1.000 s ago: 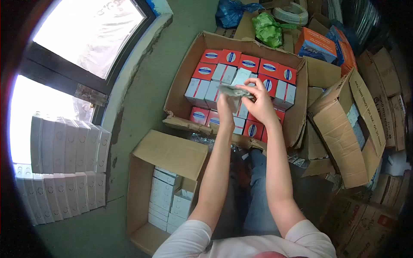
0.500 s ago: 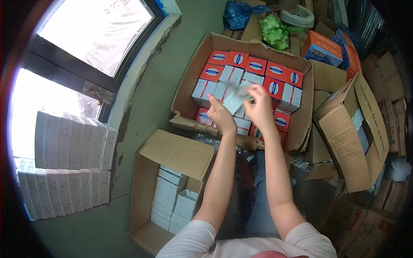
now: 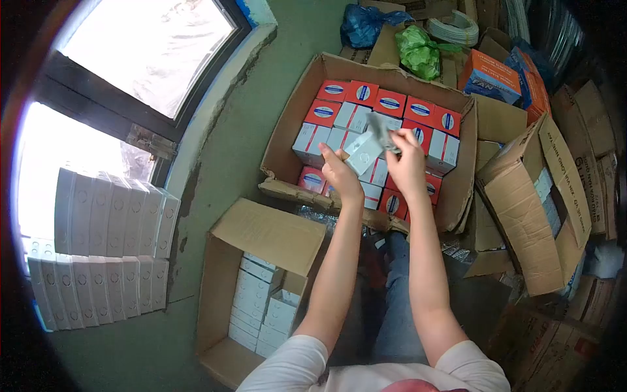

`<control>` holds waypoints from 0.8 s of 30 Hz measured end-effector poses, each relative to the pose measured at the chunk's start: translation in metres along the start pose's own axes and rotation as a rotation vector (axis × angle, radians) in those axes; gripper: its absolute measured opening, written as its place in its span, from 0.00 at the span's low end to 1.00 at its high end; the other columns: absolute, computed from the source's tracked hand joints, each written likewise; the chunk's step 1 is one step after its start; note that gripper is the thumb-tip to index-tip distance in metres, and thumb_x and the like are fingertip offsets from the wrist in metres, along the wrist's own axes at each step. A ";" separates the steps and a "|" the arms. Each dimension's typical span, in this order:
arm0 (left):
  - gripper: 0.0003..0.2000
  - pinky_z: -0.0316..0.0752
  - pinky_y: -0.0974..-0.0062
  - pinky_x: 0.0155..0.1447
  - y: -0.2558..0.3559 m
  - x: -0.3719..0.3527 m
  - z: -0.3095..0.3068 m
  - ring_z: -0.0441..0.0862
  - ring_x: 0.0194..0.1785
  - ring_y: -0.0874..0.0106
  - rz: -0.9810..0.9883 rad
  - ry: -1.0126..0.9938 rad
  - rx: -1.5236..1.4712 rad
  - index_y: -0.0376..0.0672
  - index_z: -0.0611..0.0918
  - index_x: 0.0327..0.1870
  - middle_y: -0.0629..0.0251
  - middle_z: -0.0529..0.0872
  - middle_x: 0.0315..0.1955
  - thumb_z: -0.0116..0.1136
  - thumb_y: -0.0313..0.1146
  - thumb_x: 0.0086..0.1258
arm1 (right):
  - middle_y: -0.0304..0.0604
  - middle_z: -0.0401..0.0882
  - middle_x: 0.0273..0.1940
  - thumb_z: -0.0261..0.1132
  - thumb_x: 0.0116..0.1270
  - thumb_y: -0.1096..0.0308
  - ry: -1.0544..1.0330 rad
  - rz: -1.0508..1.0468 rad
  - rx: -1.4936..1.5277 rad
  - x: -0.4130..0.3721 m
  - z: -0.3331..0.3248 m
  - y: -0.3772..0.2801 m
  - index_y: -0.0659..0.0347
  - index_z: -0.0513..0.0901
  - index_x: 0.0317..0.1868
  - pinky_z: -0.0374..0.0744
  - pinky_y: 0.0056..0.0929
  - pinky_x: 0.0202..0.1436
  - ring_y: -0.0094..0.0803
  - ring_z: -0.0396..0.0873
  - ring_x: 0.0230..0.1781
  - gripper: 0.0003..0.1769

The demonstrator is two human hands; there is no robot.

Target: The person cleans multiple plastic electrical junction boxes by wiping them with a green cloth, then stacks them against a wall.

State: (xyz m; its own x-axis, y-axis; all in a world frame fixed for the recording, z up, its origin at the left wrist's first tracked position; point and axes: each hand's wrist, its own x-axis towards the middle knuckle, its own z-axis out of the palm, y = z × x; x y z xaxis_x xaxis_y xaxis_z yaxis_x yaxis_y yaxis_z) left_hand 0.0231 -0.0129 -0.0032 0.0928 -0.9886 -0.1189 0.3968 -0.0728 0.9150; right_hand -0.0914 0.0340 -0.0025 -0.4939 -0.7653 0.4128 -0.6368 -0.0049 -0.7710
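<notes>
My left hand [image 3: 342,175] is closed around one end of a white plastic electrical box [image 3: 363,157] with a round mark on its side. Beside it, my right hand [image 3: 409,163] pinches a greyish, blurred piece [image 3: 380,130], whose kind I cannot make out. Both hands are above a large open carton [image 3: 367,65] packed with red-and-white small boxes [image 3: 392,102]. Some of these show a red face with an oval label, others a white face with a red stripe.
On the left, similar white boxes [image 3: 108,215] stand in two stacked rows by the window. A second carton [image 3: 269,232] below holds several white boxes [image 3: 251,297]. Open cartons [image 3: 522,215] crowd the right side. A green bag [image 3: 418,51] and a white coil [image 3: 452,29] lie behind.
My right hand has shifted slightly right and away from my left, drawing the greyish piece off to the right of the white box. The left hand has moved slightly right.
</notes>
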 end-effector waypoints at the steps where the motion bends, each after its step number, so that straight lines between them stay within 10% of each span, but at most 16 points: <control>1: 0.30 0.53 0.80 0.27 -0.001 -0.002 0.001 0.59 0.21 0.84 0.008 0.009 -0.008 0.49 0.62 0.15 0.79 0.62 0.14 0.38 0.59 0.79 | 0.50 0.78 0.48 0.62 0.53 0.80 -0.077 -0.012 0.038 -0.003 -0.001 -0.013 0.66 0.83 0.48 0.78 0.38 0.48 0.47 0.80 0.46 0.19; 15: 0.32 0.42 0.77 0.24 0.006 0.007 -0.004 0.47 0.17 0.80 0.023 -0.024 -0.223 0.54 0.51 0.12 0.80 0.53 0.10 0.35 0.63 0.77 | 0.54 0.78 0.47 0.58 0.58 0.77 0.112 0.077 0.078 -0.003 -0.005 0.010 0.72 0.79 0.47 0.76 0.39 0.51 0.51 0.79 0.46 0.16; 20: 0.29 0.48 0.77 0.26 0.013 0.011 -0.003 0.52 0.19 0.81 -0.152 -0.068 -0.232 0.54 0.54 0.14 0.79 0.55 0.13 0.43 0.56 0.77 | 0.52 0.78 0.51 0.55 0.65 0.73 0.122 0.532 0.399 -0.002 -0.005 0.019 0.71 0.78 0.54 0.74 0.34 0.56 0.39 0.79 0.51 0.18; 24: 0.22 0.59 0.81 0.33 0.013 0.020 -0.012 0.65 0.26 0.83 -0.154 -0.329 0.005 0.46 0.74 0.23 0.78 0.68 0.20 0.48 0.51 0.77 | 0.49 0.75 0.56 0.53 0.70 0.67 0.176 0.416 0.608 0.002 -0.014 0.004 0.69 0.72 0.62 0.68 0.32 0.64 0.38 0.73 0.58 0.23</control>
State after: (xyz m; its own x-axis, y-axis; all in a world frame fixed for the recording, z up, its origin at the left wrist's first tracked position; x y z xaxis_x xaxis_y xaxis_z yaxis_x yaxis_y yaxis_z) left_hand 0.0407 -0.0325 0.0018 -0.2669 -0.9554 -0.1262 0.3783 -0.2243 0.8981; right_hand -0.1033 0.0413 0.0026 -0.7415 -0.6681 0.0614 0.0365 -0.1316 -0.9906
